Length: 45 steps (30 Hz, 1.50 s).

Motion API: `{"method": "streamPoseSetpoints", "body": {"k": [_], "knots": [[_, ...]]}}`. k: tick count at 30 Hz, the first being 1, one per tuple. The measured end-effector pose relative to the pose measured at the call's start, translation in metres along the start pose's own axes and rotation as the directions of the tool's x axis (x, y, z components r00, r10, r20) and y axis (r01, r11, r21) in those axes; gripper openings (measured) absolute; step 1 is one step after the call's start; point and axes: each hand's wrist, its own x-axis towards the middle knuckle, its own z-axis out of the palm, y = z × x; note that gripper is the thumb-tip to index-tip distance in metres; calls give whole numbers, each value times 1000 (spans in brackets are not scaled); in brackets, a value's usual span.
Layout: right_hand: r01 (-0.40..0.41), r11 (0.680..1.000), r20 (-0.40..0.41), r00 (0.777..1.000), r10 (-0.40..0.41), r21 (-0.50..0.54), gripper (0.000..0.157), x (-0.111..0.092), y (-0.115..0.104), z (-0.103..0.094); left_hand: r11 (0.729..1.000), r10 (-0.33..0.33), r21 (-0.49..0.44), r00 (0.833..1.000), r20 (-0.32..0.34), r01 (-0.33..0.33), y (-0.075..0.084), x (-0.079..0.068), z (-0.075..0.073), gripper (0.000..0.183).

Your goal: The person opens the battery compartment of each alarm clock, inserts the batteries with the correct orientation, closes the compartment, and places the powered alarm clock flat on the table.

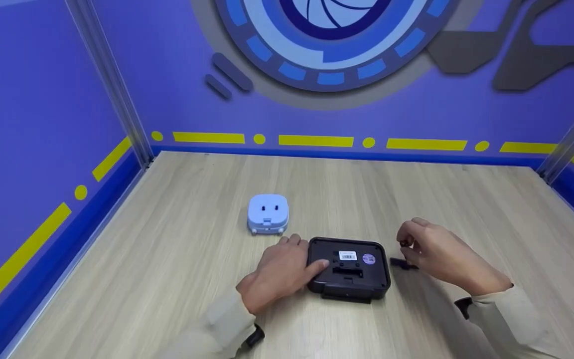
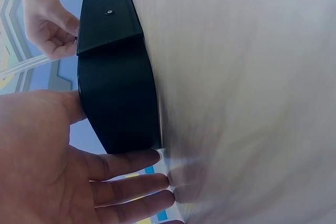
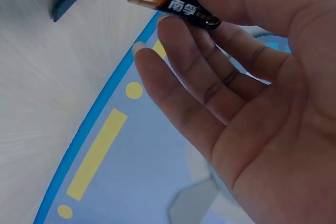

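Observation:
A black box-shaped device (image 1: 329,279) lies on the table with its slotted compartment facing up, showing a white barcode label and a round purple sticker. My left hand (image 1: 287,267) holds its left side, thumb over the top face; in the left wrist view the index finger touches the black side wall (image 2: 118,93) and the other fingers extend to the tabletop. To the right of the device, my right hand (image 1: 431,249) pinches a black and copper battery (image 3: 173,2) between thumb and fingertips. Beneath that hand a small black piece (image 1: 402,263), partly hidden, lies on the table.
A light blue rounded-square object (image 1: 268,212) with two dark slots stands behind the left hand. The wood-grain table (image 1: 167,239) meets a blue printed wall (image 1: 177,109) at the back and side panels at left and right.

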Motion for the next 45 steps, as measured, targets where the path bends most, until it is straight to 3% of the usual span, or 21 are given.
{"method": "streamPoseSetpoints", "body": {"k": [45], "knots": [[124,992,-51,991,-125,-25,25,3,-22,14,1000,14,9,1000,-18,-14,0,0,-1,67]]}}
